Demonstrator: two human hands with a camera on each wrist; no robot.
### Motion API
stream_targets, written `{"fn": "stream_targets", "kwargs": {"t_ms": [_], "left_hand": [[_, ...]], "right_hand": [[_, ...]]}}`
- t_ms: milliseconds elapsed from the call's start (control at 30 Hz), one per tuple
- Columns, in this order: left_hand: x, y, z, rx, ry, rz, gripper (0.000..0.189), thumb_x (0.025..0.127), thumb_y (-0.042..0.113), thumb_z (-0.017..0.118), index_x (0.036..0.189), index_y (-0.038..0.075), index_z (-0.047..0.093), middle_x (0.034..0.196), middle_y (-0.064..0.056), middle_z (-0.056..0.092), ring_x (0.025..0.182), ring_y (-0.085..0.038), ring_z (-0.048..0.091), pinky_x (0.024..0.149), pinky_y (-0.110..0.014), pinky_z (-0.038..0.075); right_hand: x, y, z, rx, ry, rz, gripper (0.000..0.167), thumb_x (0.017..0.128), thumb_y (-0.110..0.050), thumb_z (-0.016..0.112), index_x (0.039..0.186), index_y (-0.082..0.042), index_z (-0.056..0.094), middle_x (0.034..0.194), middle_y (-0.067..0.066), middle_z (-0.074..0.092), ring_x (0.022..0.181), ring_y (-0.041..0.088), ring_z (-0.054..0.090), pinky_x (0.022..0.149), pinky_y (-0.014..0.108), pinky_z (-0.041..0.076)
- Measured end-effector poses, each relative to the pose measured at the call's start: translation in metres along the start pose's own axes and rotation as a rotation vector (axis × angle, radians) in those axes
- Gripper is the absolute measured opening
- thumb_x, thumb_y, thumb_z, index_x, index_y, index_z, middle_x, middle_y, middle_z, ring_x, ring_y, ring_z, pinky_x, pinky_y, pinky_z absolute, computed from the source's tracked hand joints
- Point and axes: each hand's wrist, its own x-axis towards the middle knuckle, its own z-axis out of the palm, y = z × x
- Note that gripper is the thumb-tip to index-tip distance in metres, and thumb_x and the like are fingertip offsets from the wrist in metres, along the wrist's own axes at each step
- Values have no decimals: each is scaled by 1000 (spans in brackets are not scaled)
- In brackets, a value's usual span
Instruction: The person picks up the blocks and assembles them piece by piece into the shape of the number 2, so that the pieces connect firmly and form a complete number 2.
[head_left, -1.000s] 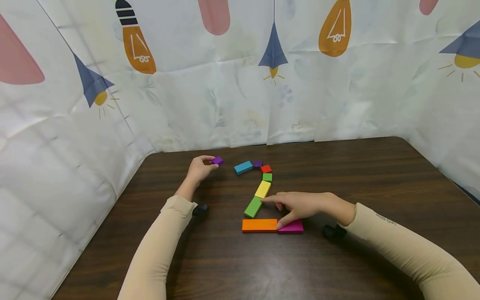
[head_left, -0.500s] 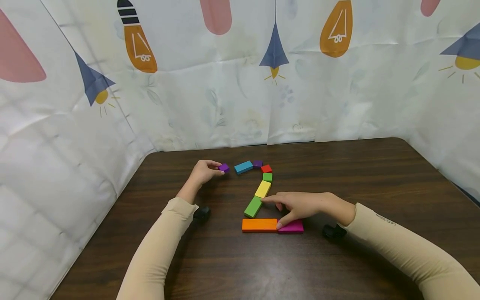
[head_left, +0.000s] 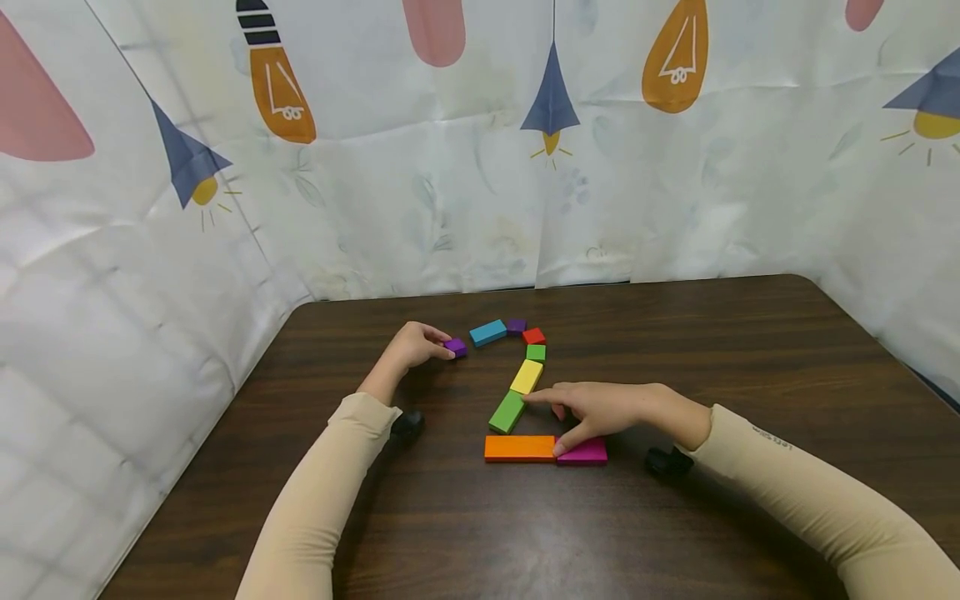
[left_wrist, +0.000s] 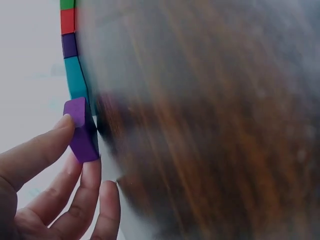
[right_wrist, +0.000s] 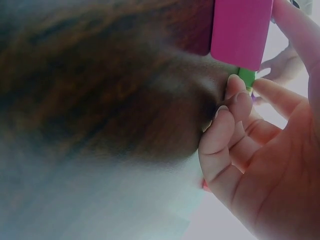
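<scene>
In the head view my left hand (head_left: 416, 348) pinches a small purple block (head_left: 455, 347) between thumb and fingers, left of and a little nearer than the blue block (head_left: 488, 332). The left wrist view shows the thumb on one side of the purple block and fingertips beneath it. My right hand (head_left: 607, 410) reaches out with its index fingertip at the join of the long green block (head_left: 507, 412) and the yellow block (head_left: 527, 377). Its thumb tip rests where the orange block (head_left: 519, 448) meets the magenta block (head_left: 585, 452); the other fingers curl loosely.
A dark purple block (head_left: 516, 327), a red block (head_left: 534, 336) and a small green block (head_left: 536, 353) continue the curved row from blue to yellow. All lie on a dark wooden table (head_left: 712, 333). A patterned white curtain (head_left: 450, 208) stands behind its far edge.
My left hand has moved right and toward me with the purple block, coming lower near the blue block's left end. The right hand and the laid blocks stay put.
</scene>
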Motion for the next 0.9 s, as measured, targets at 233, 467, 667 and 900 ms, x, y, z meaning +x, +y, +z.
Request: {"fn": "stream_targets", "kwargs": {"t_ms": [233, 467, 667, 900], "left_hand": [[0, 6, 2, 35, -17, -11, 34, 91, 13, 79, 120, -4, 73, 127, -23, 65, 108, -32, 57, 96, -43, 48], [1, 8, 5, 88, -4, 2, 35, 91, 15, 80, 120, -4, 72, 124, -21, 66, 107, -32, 57, 95, -43, 48], [4, 10, 9, 160, 3, -17, 40, 91, 19, 79, 126, 1, 70, 127, -18, 66, 120, -36, 57, 106, -54, 40], [5, 16, 14, 215, 19, -41, 41, 90, 22, 80, 126, 4, 71, 126, -15, 68, 119, -36, 57, 103, -64, 32]], "right_hand": [[16, 57, 20, -1, 11, 12, 91, 84, -67, 73, 160, -36, 34, 103, -6, 51, 89, 11, 51, 70, 28, 43], [12, 46, 17, -1, 11, -21, 90, 88, -61, 73, 161, -28, 34, 103, -5, 49, 88, 11, 48, 69, 28, 41], [11, 44, 15, -5, 8, -13, 89, 87, -60, 74, 161, -27, 35, 103, -3, 50, 87, 13, 49, 69, 29, 41], [22, 71, 24, -22, 14, 10, 91, 81, -70, 73, 158, -46, 31, 103, -9, 52, 87, 11, 51, 69, 29, 44]]}}
